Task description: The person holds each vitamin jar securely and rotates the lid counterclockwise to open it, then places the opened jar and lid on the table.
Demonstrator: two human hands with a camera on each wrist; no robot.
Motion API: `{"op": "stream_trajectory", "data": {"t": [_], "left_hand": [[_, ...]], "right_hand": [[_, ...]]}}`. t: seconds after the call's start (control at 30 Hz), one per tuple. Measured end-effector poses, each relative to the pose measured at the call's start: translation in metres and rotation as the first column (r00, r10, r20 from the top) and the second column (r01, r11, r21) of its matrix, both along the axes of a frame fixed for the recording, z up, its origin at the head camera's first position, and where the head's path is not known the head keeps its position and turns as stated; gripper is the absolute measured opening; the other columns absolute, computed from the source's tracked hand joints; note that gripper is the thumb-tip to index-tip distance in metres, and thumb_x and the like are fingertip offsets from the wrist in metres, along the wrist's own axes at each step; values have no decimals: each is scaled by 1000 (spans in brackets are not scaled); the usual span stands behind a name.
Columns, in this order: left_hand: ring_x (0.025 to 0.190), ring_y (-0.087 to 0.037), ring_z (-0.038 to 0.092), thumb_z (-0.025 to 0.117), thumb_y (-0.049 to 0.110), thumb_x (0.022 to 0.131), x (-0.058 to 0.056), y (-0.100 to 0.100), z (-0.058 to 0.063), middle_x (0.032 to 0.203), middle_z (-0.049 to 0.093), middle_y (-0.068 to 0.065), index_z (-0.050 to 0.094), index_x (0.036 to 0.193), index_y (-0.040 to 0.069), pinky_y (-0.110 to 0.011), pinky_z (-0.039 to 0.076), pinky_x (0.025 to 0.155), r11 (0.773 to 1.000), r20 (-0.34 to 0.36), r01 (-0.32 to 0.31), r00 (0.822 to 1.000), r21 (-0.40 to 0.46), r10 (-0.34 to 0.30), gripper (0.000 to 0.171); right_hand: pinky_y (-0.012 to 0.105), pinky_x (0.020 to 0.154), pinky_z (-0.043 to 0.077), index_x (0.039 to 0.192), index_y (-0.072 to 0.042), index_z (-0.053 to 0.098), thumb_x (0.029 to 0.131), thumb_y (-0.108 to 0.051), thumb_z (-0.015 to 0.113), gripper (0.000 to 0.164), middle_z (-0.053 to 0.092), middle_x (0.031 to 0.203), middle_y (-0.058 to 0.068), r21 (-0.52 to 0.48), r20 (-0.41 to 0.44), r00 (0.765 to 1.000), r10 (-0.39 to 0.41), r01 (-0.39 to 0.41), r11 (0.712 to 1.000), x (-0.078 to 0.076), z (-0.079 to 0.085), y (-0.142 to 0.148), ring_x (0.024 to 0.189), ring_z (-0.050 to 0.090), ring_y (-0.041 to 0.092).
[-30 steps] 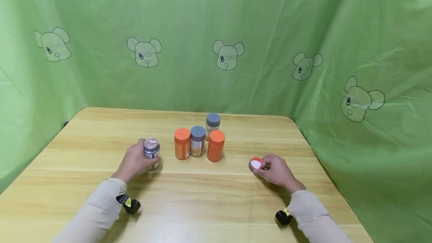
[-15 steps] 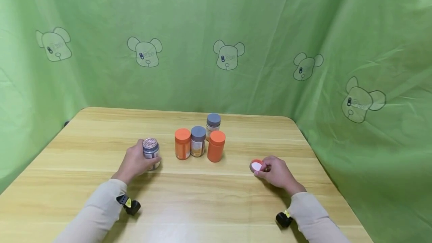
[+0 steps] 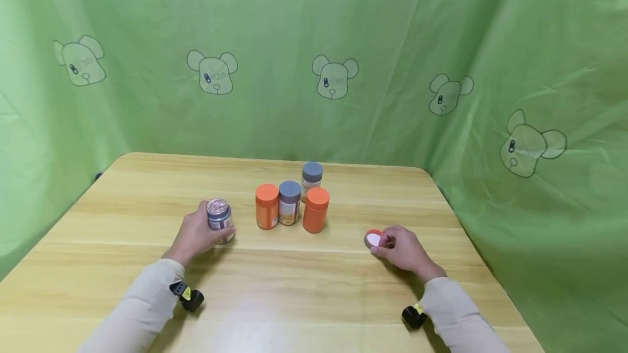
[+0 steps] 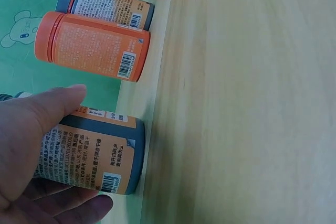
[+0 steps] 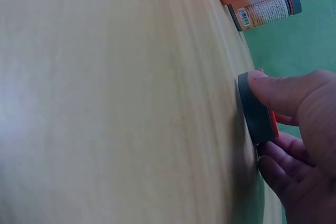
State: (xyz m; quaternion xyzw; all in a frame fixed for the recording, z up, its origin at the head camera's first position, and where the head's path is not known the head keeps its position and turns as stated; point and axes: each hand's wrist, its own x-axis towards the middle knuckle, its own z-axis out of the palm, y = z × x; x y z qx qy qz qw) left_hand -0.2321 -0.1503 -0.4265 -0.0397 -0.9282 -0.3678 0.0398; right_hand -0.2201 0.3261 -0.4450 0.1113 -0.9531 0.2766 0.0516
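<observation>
On the left of the table, my left hand [image 3: 195, 233] grips a jar [image 3: 218, 221] that stands upright without a lid. Silvery foil covers the jar's mouth. In the left wrist view, my thumb crosses the jar's brown-and-dark label [image 4: 89, 156], with fingers round the far side. At the right, my right hand [image 3: 404, 249] pinches a round lid [image 3: 373, 239] between thumb and fingers. The lid's white-lined inside faces up. In the right wrist view, the lid [image 5: 254, 108] shows a dark grey outside and an orange inner edge, its grey face right at the tabletop.
Between my hands stand capped jars: an orange one [image 3: 267, 208], a grey-lidded one [image 3: 289, 206], another orange one [image 3: 315, 212], and behind them a second grey-lidded jar [image 3: 312, 172]. A green curtain [image 3: 275, 119] surrounds the wooden table [image 3: 304, 293].
My right hand has lowered the lid slightly toward the table. My left hand stays on the jar, and the other jars stand as before.
</observation>
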Motion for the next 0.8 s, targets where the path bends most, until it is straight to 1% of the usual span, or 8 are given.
{"op": "stream_trajectory", "data": {"t": [0.13,0.23,0.4,0.5,0.6,0.67,0.73,0.8], "left_hand": [[103,-46,59,80,33,79,-2,1,-1,115,56,-35,33,134,-11,-54,48,87,1000,3,6,1000,-1,-6,85],[106,-48,57,80,38,79,-1,1,-1,118,53,-37,28,137,-12,-55,47,88,1000,15,5,1000,-1,-5,93],[111,-51,53,78,45,79,3,-1,4,123,49,-40,21,142,-11,-58,44,91,1000,33,2,999,13,-3,101],[114,-51,50,77,48,79,8,-4,10,128,46,-39,20,144,-9,-60,42,93,1000,29,17,999,26,-17,103],[121,-52,44,77,49,79,14,-6,20,136,40,-38,19,145,-9,-62,36,97,999,0,35,999,10,-35,105],[125,-53,38,77,48,79,17,-7,28,140,34,-37,19,145,-10,-64,32,99,999,-38,44,998,-14,-45,105],[127,-54,34,78,44,80,20,-6,37,142,32,-37,21,145,-10,-64,29,101,998,-98,45,994,-37,-48,102],[128,-53,33,78,41,80,22,-2,45,142,32,-36,24,144,-10,-64,28,102,998,-167,44,985,-48,-51,98]], "right_hand": [[35,71,45,75,-13,58,76,-21,84,27,56,83,3,7,13,1000,0,0,1000,0,2,2,77,52,19],[35,72,45,80,-11,59,78,-22,82,26,58,84,3,9,23,1000,4,-4,1000,0,3,2,79,54,19],[41,79,49,96,-6,62,85,-19,75,21,63,91,6,-9,49,999,-6,6,1000,-1,8,-1,88,60,24],[47,84,49,107,-2,61,87,-19,73,29,64,101,12,-16,34,999,-19,20,1000,-2,12,-5,97,60,30],[50,88,47,116,1,58,89,-21,72,38,62,113,19,-31,15,1000,-22,23,999,-3,16,-12,105,58,35],[50,88,47,121,2,56,90,-22,71,42,60,118,21,-43,8,1000,-12,12,999,-5,21,-19,108,57,37],[49,88,48,123,2,54,90,-23,70,44,58,120,22,-58,3,1000,5,-5,998,-7,25,-26,109,56,37],[48,87,49,125,1,53,90,-24,70,46,58,120,22,-72,-1,1000,20,-20,997,-10,31,-34,109,56,36]]}}
